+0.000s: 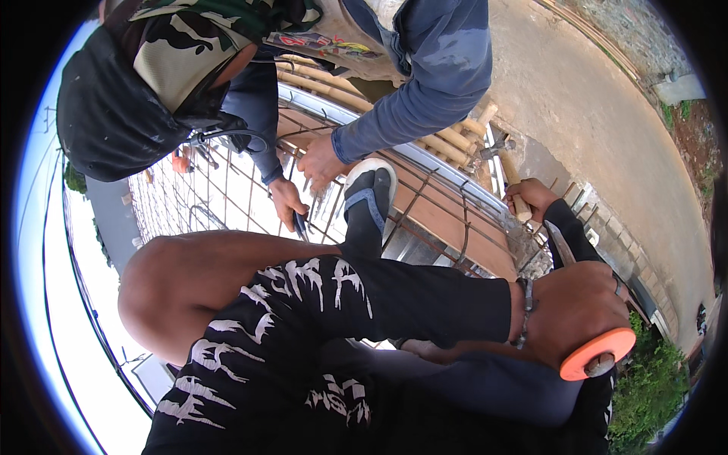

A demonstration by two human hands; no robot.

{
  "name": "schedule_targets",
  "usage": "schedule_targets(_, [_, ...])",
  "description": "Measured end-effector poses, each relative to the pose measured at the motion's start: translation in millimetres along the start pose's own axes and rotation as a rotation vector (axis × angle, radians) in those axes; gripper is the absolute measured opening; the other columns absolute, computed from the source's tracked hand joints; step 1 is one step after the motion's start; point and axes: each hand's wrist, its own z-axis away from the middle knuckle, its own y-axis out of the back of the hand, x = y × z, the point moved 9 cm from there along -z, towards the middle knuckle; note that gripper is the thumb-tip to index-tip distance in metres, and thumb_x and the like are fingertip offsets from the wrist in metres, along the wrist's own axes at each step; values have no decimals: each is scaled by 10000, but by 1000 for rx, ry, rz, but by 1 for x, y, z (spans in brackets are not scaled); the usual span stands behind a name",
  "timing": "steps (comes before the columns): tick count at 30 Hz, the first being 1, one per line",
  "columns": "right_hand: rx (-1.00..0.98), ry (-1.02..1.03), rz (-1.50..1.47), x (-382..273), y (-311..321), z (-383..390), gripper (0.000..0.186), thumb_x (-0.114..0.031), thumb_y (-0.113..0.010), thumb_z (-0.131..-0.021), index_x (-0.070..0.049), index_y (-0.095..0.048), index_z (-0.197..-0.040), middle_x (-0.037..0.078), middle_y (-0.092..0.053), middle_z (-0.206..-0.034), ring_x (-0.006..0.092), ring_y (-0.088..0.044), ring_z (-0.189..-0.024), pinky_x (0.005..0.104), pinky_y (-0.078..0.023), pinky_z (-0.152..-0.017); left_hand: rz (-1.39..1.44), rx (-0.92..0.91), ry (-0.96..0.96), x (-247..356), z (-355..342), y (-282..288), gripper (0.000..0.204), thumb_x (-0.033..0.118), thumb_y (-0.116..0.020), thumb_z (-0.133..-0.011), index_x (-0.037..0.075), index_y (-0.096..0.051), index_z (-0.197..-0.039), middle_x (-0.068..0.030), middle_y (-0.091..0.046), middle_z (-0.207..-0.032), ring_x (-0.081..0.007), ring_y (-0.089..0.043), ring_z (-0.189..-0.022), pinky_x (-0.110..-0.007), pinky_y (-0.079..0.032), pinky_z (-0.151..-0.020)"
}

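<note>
Black sleeve (425, 299), marked with white print, crosses the foreground nearest the camera. Left hand (569, 307), with bracelet (524, 312) at the wrist, is clenched around an orange-guarded tool (595, 349); the tool's round metal end protrudes through the guard, its other end cannot be made out. Right hand (537, 196), farther off, grasps the wooden handle of a hammer (509, 168), which is near the right end of the board (485, 246). Sandalled foot (368, 208) is at the rebar (413, 201). Opposite, a co-worker's hand (287, 201) grips a dark tool (301, 227).
</note>
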Motion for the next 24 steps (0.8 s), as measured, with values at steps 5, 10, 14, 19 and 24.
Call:
schedule_targets(5, [-6, -16, 97, -2, 2, -4, 143, -77, -627, -865, 56, -603, -820, 113, -576, -675, 206, -574, -508, 345, -473, -434, -64, -21, -33, 21, -8, -6, 257, 344, -612, -629, 111, -512, -588, -50, -535, -618, -280, -539, -683, -406, -424, -693])
schedule_targets(10, [147, -6, -11, 21, 31, 20, 133, -75, -626, -854, 50, -583, -838, 115, -565, -670, 203, -561, -495, 344, -465, -428, 8, -116, -76, 42, -16, -22, 242, 334, -614, -623, 109, -527, -606, -38, -539, -629, -270, -540, -675, -391, -426, -678])
schedule_targets(14, [176, -23, -12, 22, 32, 19, 163, -111, -637, -878, 28, -556, -905, 95, -552, -667, 199, -551, -489, 346, -467, -432, 93, -250, -101, 42, 15, -4, 255, 355, -618, -719, 105, -570, -705, -31, -547, -689, -268, -535, -686, -386, -420, -671])
schedule_targets(19, [210, 51, -164, 25, 48, 26, 163, -112, -622, -902, 20, -531, -931, 85, -547, -678, 182, -547, -501, 326, -467, -438, 151, -475, 52, 34, 50, -4, 193, 274, -645, -791, 88, -596, -799, -40, -535, -721, -259, -529, -693, -395, -417, -642])
schedule_targets(24, [211, 51, -307, 26, 56, 26, 131, -94, -589, -924, 14, -519, -952, 67, -541, -688, 150, -532, -503, 284, -471, -449, -90, -771, 193, 31, 91, 9, 178, 203, -654, -782, 97, -610, -918, -24, -576, -879, -243, -548, -844, -375, -420, -760])
